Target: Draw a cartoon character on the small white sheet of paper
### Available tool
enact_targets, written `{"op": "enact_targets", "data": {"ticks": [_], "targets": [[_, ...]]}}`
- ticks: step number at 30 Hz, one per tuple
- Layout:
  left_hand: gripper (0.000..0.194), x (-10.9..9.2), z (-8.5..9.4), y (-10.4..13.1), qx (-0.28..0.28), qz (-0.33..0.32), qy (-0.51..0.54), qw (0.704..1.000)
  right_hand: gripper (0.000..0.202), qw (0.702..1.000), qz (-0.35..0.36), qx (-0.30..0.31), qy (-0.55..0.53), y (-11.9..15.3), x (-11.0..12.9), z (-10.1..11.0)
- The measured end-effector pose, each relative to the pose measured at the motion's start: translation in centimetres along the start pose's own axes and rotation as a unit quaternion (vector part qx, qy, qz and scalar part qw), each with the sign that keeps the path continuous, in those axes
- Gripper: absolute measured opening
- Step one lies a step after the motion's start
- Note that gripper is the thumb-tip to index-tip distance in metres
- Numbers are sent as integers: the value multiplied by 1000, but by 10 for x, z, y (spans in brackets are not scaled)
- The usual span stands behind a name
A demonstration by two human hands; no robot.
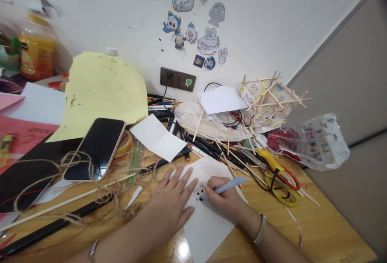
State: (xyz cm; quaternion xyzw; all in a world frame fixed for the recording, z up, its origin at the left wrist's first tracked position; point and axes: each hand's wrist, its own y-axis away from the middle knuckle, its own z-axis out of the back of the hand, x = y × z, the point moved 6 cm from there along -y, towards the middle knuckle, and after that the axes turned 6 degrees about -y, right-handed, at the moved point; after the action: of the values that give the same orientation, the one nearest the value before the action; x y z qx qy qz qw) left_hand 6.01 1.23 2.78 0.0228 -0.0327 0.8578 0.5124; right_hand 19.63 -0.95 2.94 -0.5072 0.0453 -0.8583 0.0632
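Note:
A sheet of white paper (208,230) lies at a slant on the wooden table in front of me. Near its middle is a small black line drawing (198,191) of an animal-like head with dark eye patches. My right hand (225,198) grips a light blue pen (231,184), its tip down at the drawing's lower right edge. Flat on the left side of the paper rests my left hand (172,198), fingers spread and holding nothing. The fingertips of my left hand are just left of the drawing.
Jute twine (90,162) tangles around a phone (96,148) on the left. Scissors (272,170), thin wooden sticks and several black markers (205,148) crowd the right and back. A stick frame (269,101) leans by the wall; a juice bottle (36,49) stands far left.

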Motion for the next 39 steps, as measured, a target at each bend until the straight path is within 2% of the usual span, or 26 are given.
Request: {"op": "enact_targets", "data": {"ticks": [9,14,19,25,39], "targets": [[52,0,-1,1,-21,-1,5,1000,34,1000,4,5,-2,-1,1,0],[53,0,-2,1,-5,-5,-1,1000,34,1000,3,5,0,0,0,-1],[53,0,1,1,-13,-3,0,1000,33,1000,7,2,9,0,-1,0],[53,0,0,-2,22,-5,-11,1000,34,1000,2,6,17,-1,0,0],[53,-1,0,1,12,-4,-15,1000,31,1000,13,8,27,0,2,-1]]}}
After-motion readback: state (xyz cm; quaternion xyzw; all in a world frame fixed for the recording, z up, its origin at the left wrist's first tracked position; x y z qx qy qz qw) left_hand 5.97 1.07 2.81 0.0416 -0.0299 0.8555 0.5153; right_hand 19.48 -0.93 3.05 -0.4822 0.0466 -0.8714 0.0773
